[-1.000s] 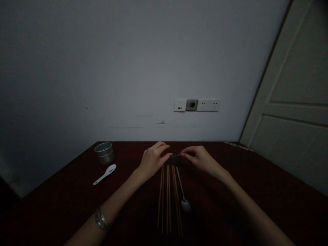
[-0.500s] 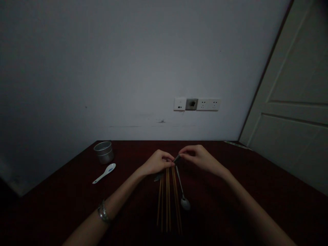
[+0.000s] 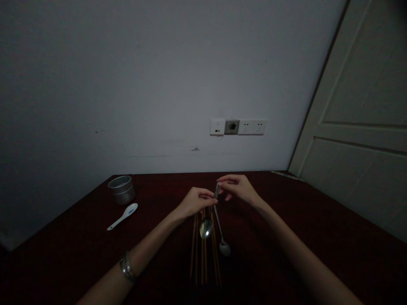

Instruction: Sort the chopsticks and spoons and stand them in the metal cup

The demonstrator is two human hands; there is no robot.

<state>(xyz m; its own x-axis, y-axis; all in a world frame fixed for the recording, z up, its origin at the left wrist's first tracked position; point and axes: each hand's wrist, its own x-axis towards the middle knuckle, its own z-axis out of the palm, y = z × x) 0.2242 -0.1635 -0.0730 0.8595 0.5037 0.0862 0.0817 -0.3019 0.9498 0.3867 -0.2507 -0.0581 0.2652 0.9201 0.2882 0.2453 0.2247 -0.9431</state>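
Note:
Between my two hands is a metal spoon [image 3: 206, 228], its shiny bowl hanging downward over the chopsticks. My left hand [image 3: 195, 202] pinches the spoon's handle between thumb and fingers. The top end of that same handle is in the closed fingertips of my right hand [image 3: 238, 187]. Several wooden chopsticks [image 3: 203, 262] lie lengthwise below, their far ends partly hidden by my left hand and the spoon. Just to their right lies a second, long-handled metal spoon [image 3: 224, 248], bowl toward me.
At the left of the dark red table [image 3: 79, 237] stands a round metal tin [image 3: 122, 191]. A white ceramic spoon [image 3: 124, 216] lies in front of it. Behind the table rises a wall with sockets [image 3: 251, 127]; a pale door [image 3: 356, 127] is on the right.
The held spoon has turned from lying crosswise to hanging nearly upright, so its bowl now shows over the chopsticks. My right hand has risen slightly. The view has shifted a little.

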